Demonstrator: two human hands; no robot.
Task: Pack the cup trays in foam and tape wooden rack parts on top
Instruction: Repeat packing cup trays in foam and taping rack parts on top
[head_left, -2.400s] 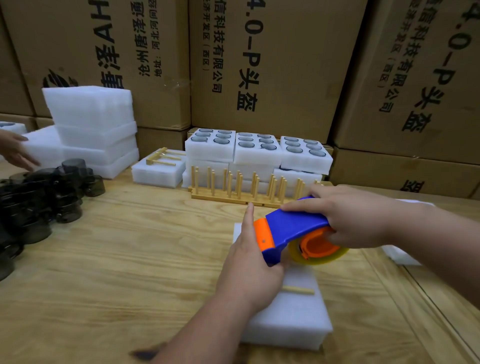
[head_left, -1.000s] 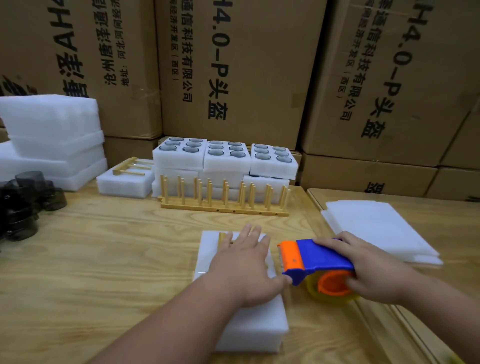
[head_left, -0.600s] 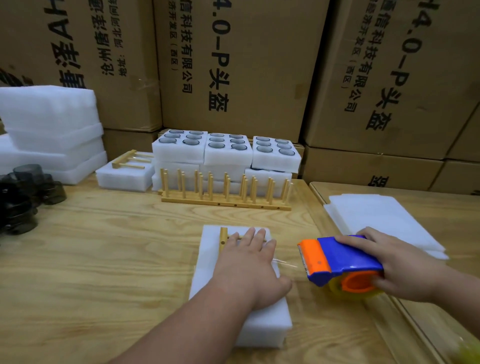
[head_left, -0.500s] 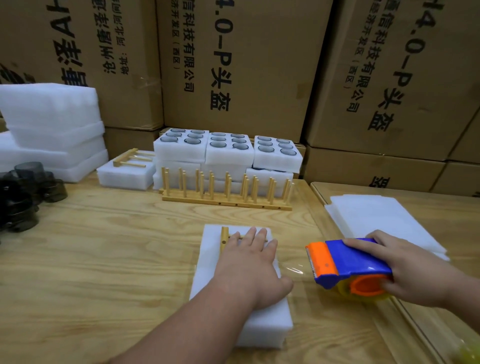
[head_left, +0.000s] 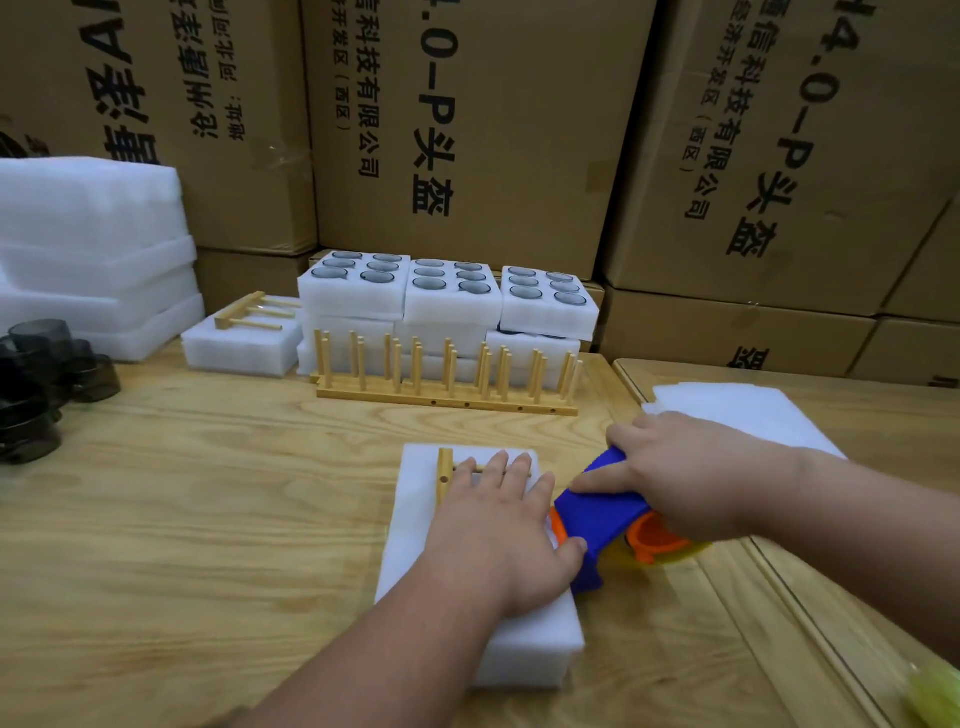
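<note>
While the left hand (head_left: 498, 530) lies flat with straight fingers on a white foam block (head_left: 483, 639) near the front of the pale, grain-streaked plywood bench (head_left: 197, 519), the right hand (head_left: 680, 473) is clamped around a tape dispenser (head_left: 597, 519) whose blue plastic body, orange edge and orange hub press against the block's right side. Under the left fingers lies a wooden rack part (head_left: 444, 470), a flat drilled strip with thin dowels running right; the hand hides most of it. No tape strip can be made out.

Behind stands a long wooden peg rack (head_left: 447, 384), rows of upright round pegs in a flat base. Beyond it sit three foam cup trays (head_left: 452, 296), soft-edged white blocks with round pockets holding dark-rimmed cups, stacked on more foam that the pegs partly screen. To their left another foam block (head_left: 239, 348) carries a similar wooden piece. A tall stack of foam slabs (head_left: 93, 249) and a cluster of smoky translucent cups (head_left: 36, 379) are cut off at the left edge. Thin foam sheets (head_left: 727, 410) lie partly behind the right hand.

Cardboard cartons (head_left: 519, 130) wall the back, printed sideways in black: "科技有限公司", "(西区)", "头盔", and a cropped ".0-P". A blurred yellow-green object (head_left: 935, 686) sits at the lower right corner.
</note>
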